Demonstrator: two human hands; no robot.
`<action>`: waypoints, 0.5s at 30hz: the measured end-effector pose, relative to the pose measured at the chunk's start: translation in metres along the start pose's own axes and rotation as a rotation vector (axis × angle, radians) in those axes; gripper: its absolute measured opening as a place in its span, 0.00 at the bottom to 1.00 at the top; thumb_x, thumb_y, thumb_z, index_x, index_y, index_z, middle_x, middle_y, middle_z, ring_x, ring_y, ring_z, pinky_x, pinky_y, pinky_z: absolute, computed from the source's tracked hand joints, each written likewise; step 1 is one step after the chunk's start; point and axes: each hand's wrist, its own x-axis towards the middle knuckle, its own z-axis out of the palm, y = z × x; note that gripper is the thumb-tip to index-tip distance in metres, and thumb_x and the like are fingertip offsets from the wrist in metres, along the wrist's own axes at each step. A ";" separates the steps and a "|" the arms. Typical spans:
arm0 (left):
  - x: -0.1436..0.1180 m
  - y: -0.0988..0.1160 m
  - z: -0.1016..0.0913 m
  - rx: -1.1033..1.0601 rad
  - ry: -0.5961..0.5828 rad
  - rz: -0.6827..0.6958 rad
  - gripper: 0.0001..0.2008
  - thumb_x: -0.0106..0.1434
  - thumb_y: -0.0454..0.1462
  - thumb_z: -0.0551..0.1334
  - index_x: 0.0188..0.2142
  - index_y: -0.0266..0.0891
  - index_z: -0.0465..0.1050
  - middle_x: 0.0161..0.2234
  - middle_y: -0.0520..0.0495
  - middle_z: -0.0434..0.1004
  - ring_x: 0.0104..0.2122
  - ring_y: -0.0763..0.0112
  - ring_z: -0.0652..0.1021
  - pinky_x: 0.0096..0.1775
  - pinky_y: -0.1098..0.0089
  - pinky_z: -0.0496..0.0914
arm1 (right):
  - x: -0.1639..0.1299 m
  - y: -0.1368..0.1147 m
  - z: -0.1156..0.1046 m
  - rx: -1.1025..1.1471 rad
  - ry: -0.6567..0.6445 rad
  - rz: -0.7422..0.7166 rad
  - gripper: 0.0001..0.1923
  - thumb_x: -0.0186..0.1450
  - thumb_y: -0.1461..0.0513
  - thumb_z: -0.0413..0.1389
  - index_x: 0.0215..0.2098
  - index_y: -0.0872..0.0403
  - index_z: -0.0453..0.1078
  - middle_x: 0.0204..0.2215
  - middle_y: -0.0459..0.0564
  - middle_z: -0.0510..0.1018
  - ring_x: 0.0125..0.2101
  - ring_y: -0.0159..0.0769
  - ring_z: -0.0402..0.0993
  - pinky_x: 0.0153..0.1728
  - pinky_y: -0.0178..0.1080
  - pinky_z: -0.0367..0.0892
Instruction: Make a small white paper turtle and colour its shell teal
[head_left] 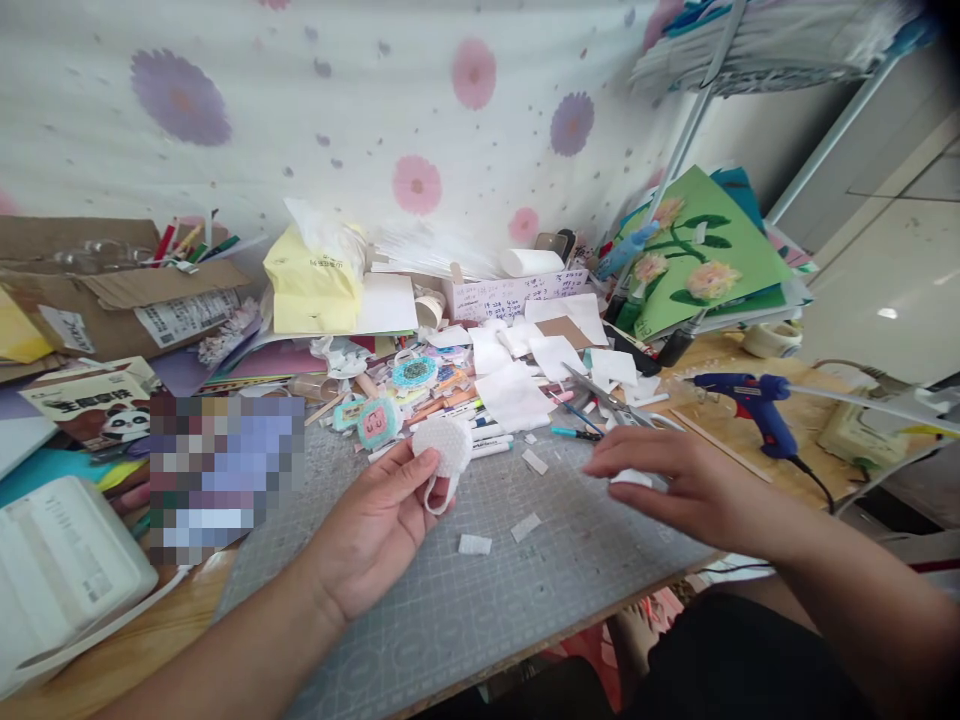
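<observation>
My left hand (379, 525) holds a small round white foam piece (444, 447) with a thin loop hanging below it, just above the grey cutting mat (480, 590). My right hand (675, 478) rests palm down on the mat's right side, fingers pointing left, over a small white scrap (631, 478). Whether it grips that scrap I cannot tell. Small white paper bits (474, 544) lie on the mat between the two hands.
A blue glue gun (754, 402) stands on a wooden board at right. Scissors (609, 400), pens, white paper squares (514, 395) and little craft pieces (379, 420) crowd the mat's far edge. Cardboard box (120, 290) and yellow tissue pack (311, 280) sit behind; a white device (52, 565) at left.
</observation>
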 end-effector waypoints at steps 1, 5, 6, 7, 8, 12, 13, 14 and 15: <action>0.000 0.000 0.000 0.012 0.001 0.015 0.07 0.51 0.29 0.68 0.29 0.40 0.73 0.27 0.55 0.73 0.23 0.80 0.72 0.27 0.75 0.71 | -0.011 0.009 -0.009 -0.033 0.059 0.067 0.10 0.64 0.60 0.52 0.41 0.51 0.73 0.38 0.51 0.77 0.40 0.40 0.72 0.41 0.40 0.66; 0.000 0.002 0.000 0.109 -0.036 0.052 0.06 0.52 0.30 0.68 0.28 0.39 0.73 0.24 0.54 0.71 0.23 0.77 0.72 0.25 0.76 0.71 | -0.067 0.051 -0.032 -0.255 0.348 0.607 0.13 0.62 0.53 0.51 0.29 0.51 0.73 0.25 0.49 0.77 0.27 0.41 0.72 0.29 0.41 0.64; 0.001 0.003 -0.001 0.128 -0.045 0.044 0.06 0.52 0.31 0.67 0.29 0.40 0.73 0.24 0.53 0.71 0.24 0.75 0.73 0.26 0.76 0.72 | -0.082 0.059 -0.036 -0.304 0.377 0.754 0.15 0.61 0.52 0.51 0.27 0.51 0.72 0.21 0.48 0.76 0.25 0.41 0.71 0.26 0.41 0.62; 0.002 0.003 -0.003 0.145 -0.043 0.024 0.06 0.52 0.31 0.68 0.29 0.40 0.73 0.26 0.52 0.72 0.26 0.74 0.74 0.28 0.75 0.73 | -0.096 0.068 -0.038 -0.338 0.408 0.828 0.15 0.61 0.52 0.50 0.26 0.51 0.71 0.20 0.48 0.75 0.24 0.42 0.70 0.26 0.42 0.61; 0.003 0.004 -0.004 0.159 -0.042 0.015 0.06 0.52 0.31 0.68 0.28 0.40 0.72 0.26 0.52 0.72 0.26 0.73 0.74 0.28 0.74 0.73 | -0.108 0.075 -0.040 -0.359 0.430 0.877 0.15 0.61 0.52 0.50 0.25 0.52 0.71 0.19 0.49 0.75 0.24 0.43 0.71 0.25 0.43 0.61; 0.006 0.003 -0.007 0.118 0.002 0.001 0.08 0.51 0.32 0.69 0.28 0.42 0.71 0.28 0.53 0.72 0.27 0.71 0.75 0.29 0.72 0.75 | -0.128 0.108 -0.046 -0.360 0.512 0.942 0.17 0.58 0.51 0.54 0.33 0.55 0.74 0.29 0.56 0.79 0.31 0.49 0.74 0.31 0.46 0.65; 0.007 0.003 -0.007 0.108 0.007 -0.001 0.08 0.50 0.32 0.69 0.28 0.42 0.71 0.28 0.53 0.72 0.27 0.72 0.75 0.29 0.72 0.75 | -0.125 0.118 -0.048 -0.349 0.541 0.939 0.18 0.58 0.52 0.56 0.38 0.57 0.74 0.35 0.58 0.78 0.37 0.50 0.74 0.34 0.46 0.66; 0.006 0.003 -0.007 0.098 0.010 -0.002 0.09 0.50 0.32 0.69 0.29 0.42 0.71 0.28 0.54 0.72 0.27 0.72 0.75 0.29 0.72 0.75 | -0.120 0.128 -0.050 -0.332 0.565 0.934 0.20 0.58 0.53 0.57 0.43 0.58 0.72 0.40 0.60 0.77 0.40 0.50 0.73 0.37 0.46 0.67; 0.006 0.002 -0.006 0.093 0.010 0.001 0.10 0.49 0.31 0.69 0.29 0.42 0.71 0.28 0.54 0.72 0.27 0.72 0.75 0.29 0.72 0.75 | -0.113 0.137 -0.052 -0.309 0.581 0.932 0.21 0.58 0.54 0.57 0.45 0.58 0.70 0.42 0.59 0.76 0.42 0.49 0.72 0.39 0.46 0.67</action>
